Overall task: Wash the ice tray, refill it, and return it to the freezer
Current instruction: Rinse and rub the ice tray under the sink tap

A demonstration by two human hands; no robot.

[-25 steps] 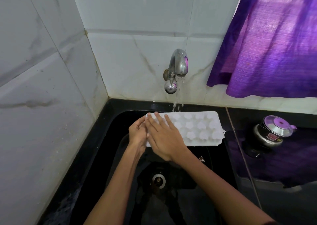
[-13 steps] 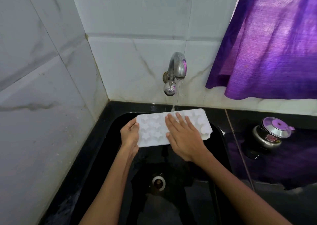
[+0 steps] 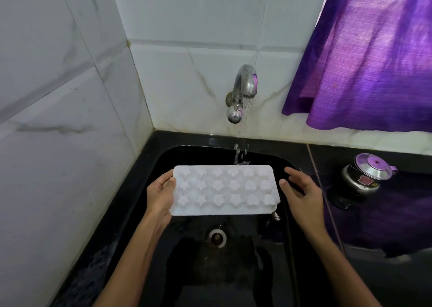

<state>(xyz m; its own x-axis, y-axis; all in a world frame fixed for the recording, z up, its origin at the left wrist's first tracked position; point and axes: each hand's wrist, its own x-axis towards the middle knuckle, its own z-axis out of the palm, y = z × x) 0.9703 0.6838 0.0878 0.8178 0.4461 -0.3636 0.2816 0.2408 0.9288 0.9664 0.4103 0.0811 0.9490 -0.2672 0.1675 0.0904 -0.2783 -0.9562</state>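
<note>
Left hand [image 3: 161, 195] grips white ice tray [image 3: 223, 189] by its end over black sink [image 3: 233, 271]; molds look empty tbh. Right hand [image 3: 301, 193] open, just beside the other end.

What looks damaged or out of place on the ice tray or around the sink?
The white ice tray has a small notch at its right edge, near the lower corner, as if chipped. The tap runs onto only its far edge. The left hand holds it; the right hand is beside it. Nothing else stands out.
</note>
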